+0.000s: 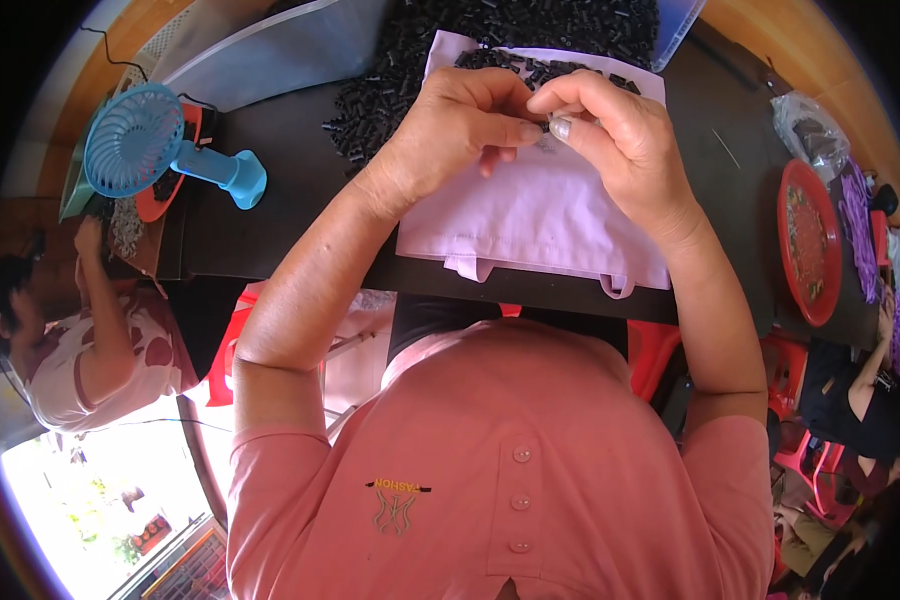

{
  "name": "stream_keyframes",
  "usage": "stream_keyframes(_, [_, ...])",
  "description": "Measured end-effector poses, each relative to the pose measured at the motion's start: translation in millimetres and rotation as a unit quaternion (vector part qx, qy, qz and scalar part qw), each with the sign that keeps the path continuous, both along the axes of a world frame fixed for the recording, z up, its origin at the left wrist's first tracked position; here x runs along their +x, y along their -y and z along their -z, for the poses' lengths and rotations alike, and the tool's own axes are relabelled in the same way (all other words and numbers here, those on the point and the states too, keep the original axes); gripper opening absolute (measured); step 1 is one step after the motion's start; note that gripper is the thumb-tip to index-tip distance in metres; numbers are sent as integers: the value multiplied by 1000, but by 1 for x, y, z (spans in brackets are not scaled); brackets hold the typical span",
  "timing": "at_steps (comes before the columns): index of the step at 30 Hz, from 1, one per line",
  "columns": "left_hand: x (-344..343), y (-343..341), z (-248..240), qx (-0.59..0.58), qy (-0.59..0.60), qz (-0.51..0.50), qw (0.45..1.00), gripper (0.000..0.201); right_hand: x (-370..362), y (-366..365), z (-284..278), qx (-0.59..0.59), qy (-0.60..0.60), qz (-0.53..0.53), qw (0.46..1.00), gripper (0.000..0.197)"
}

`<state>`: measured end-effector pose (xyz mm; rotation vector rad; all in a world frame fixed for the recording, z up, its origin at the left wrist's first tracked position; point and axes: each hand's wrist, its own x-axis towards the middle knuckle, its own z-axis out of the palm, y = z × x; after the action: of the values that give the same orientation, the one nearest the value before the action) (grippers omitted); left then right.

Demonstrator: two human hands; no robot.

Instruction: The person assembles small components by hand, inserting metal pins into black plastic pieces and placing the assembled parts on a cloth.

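My left hand (470, 128) and my right hand (615, 125) meet over a lilac cloth bag (540, 215) that lies flat on the dark table. Thumbs and forefingers of both are pinched close together around something tiny, mostly hidden by the fingertips. Small black tube-like pieces (580, 30) lie in a large heap just beyond my hands. Some of them spill onto the far part of the bag and to its left. The bag's handle loops hang over the near table edge.
A translucent plastic bin (280, 55) stands at the back left. In front of it is a blue handheld fan (135, 140). At right are a red basin (810, 243), a clear plastic bag (812, 135) and purple strands (857, 230). A co-worker (80, 330) sits at left; other people are at far right.
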<state>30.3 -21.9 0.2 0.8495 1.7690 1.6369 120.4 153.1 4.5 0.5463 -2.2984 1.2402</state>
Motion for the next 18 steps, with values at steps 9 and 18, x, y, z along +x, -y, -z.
stream_keyframes(9, [6,-4,8,34,-56,-48,997,10,-6,3,10,-13,-29,3,999,21])
stream_keyframes(18, [-2,-4,11,46,82,-35,995,13,-12,-1,15,-101,45,58,992,18])
